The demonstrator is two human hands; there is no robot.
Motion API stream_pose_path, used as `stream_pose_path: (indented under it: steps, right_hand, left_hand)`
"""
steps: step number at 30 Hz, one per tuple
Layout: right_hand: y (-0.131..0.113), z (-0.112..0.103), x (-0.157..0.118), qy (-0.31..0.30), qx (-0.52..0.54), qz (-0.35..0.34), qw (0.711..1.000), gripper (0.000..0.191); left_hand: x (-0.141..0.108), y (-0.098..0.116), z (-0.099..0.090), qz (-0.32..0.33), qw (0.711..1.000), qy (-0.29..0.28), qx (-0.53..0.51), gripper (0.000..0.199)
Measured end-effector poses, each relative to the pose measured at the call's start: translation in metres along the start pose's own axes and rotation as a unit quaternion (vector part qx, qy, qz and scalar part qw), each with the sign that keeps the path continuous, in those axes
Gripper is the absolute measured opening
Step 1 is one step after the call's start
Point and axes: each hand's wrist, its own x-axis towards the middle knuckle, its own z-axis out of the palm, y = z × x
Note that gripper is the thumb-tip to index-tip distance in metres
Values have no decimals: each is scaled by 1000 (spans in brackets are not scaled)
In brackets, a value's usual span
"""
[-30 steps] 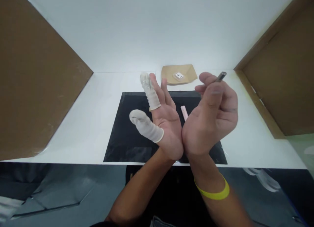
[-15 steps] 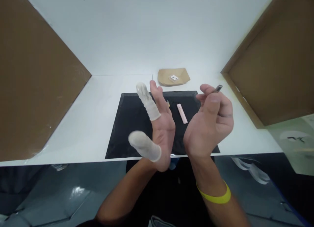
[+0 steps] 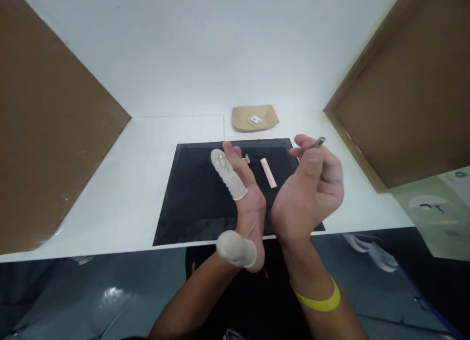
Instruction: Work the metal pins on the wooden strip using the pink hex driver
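My left hand (image 3: pixel 253 207) is held up over the front of the black mat (image 3: pixel 194 193), palm showing and fingers apart, with nothing in it. White finger cots cover its index finger (image 3: pixel 227 174) and thumb (image 3: pixel 235 248). Curled fingers and thumb of my right hand (image 3: pixel 303 198) pinch a thin metal rod-like tool (image 3: pixel 320 141); only its shiny end shows, the rest is hidden by the hand. Between the hands, a pale pink slim bar (image 3: pixel 268 173) lies on the mat. A small gold-coloured piece (image 3: pixel 247 158) sits behind my left fingertips, partly covered.
Behind the mat stands a brown paper tray (image 3: pixel 270 117) with a small white labelled square (image 3: pixel 255 119) in it. Brown board walls rise at the left (image 3: pixel 55 124) and right (image 3: pixel 400 95) of the white table (image 3: pixel 121 193).
My left hand has moved down and slightly right, its thumb lowering; more of the gold piece shows. My right hand keeps its grip on the metal tool. The view has shifted slightly.
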Motion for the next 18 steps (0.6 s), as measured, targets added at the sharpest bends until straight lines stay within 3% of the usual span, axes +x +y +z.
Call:
stream_pose_path:
  steps: [3, 6, 9, 11, 18]
  right_hand:
    - [8, -8, 15, 12, 20, 15, 1000, 11]
    - [6, -15, 31, -13, 77, 152, 985, 14]
    - [4, -18, 43, -17, 146, 299, 943, 18]
    - [5, -18, 49, -15, 179, 351, 919, 20]
    - [12, -21, 59, 54, 227, 365, 902, 21]
  left_hand:
    - [9, -5, -18, 9, 1000, -15, -14, 92]
    - [17, -6, -27, -34, 997, -33, -67, 101]
    - [22, -1, -26, -79, 991, -46, -92, 108]
    - [25, 2, -23, -89, 991, -49, -84, 109]
    - [36, -12, -15, -90, 991, -76, -60, 96]
